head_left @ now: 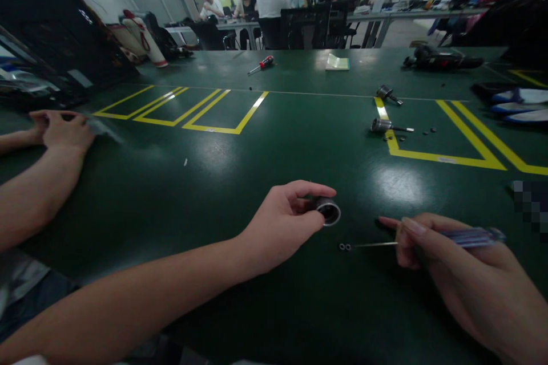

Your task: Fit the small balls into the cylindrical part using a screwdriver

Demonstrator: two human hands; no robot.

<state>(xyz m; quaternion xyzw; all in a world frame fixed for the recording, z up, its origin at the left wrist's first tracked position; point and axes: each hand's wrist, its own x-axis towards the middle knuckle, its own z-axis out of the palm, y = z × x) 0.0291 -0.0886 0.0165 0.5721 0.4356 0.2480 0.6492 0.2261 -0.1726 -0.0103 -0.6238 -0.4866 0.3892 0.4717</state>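
Note:
Between the thumb and fingers of my left hand [286, 219] is a hollow metal cylinder [329, 213], its round open end facing me. My right hand [454, 262] grips a screwdriver [475, 238] by its clear purplish handle. The thin shaft points left, and its tip is at two small dark rings [345, 247] close together on the green table; whether it touches them I cannot tell. My right index finger stretches forward near a small dark spot on the tabletop. Farther off, two metal parts with rods [381, 125] [385, 92] lie beside several tiny dark pieces.
At the left, another person's hands [64, 131] rest over the table [274, 154]. A red-handled screwdriver [262, 64], a notepad [338, 63] and a black power tool [440, 59] lie toward the far edge. Blue-and-white handled tools [520, 102] are at right. Yellow tape marks the surface.

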